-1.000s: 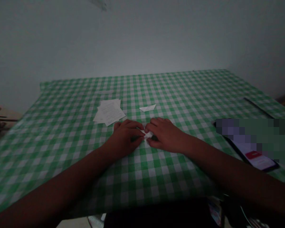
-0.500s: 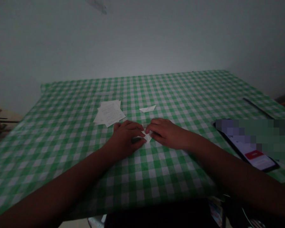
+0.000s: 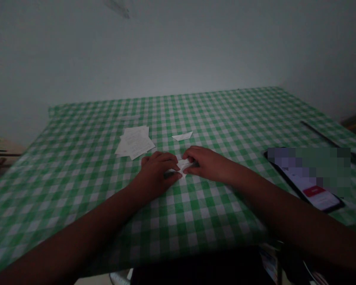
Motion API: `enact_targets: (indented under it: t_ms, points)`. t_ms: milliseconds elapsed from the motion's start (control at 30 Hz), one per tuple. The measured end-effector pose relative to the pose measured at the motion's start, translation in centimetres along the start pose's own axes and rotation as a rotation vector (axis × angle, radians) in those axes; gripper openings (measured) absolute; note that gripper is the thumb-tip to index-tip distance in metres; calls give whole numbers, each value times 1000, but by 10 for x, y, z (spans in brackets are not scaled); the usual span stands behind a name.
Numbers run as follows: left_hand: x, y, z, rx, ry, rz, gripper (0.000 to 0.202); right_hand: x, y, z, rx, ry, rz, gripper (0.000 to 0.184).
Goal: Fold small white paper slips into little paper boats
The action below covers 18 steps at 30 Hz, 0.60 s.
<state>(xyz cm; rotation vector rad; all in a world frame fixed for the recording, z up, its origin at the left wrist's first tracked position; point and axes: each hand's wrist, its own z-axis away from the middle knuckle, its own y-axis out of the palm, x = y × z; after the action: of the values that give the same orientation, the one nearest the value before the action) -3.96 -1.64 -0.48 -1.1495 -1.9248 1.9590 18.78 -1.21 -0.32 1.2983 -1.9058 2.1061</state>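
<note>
Both my hands rest on a table covered by a green and white checked cloth (image 3: 77, 178). Between them lies a small folded piece of white paper (image 3: 184, 165). My left hand (image 3: 157, 174) presses on its left side with fingers curled down. My right hand (image 3: 206, 164) pinches its right side with thumb and fingers closed on it. Most of the paper is hidden under the fingers.
A small stack of white paper sheets (image 3: 134, 142) lies beyond my left hand. A small folded white paper shape (image 3: 182, 136) sits beyond the hands. A lit phone (image 3: 310, 190) lies at the right, a dark thin rod (image 3: 320, 132) further right. A pale wall stands behind.
My right hand's fingers have shifted slightly over the folded paper, moving up and left. My left hand has stayed in place. The view has drifted a little.
</note>
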Motion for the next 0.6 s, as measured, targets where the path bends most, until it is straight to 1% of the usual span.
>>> enact_targets:
  t_ms: [133, 233, 300, 400, 467, 600]
  points:
    - [-5, -1, 1, -19, 6, -26, 11, 1, -1, -1, -14, 16, 27, 19]
    - [-10, -1, 1, -32, 11, -63, 19, 1, -2, -2, -17, 20, 57, 17]
    - [-12, -1, 1, -36, 24, -82, 22, 0, -3, -2, -30, 48, 81, 13]
    - [-13, -1, 0, -22, 48, -88, 15, -3, -6, -3, -82, 94, 124, 9]
    - [-12, -3, 0, -12, 55, -88, 12, -5, -8, -4, -121, 83, 138, 9]
    - [-9, -4, 2, -5, 89, -88, 28, -8, -10, -5, -192, 5, 112, 12]
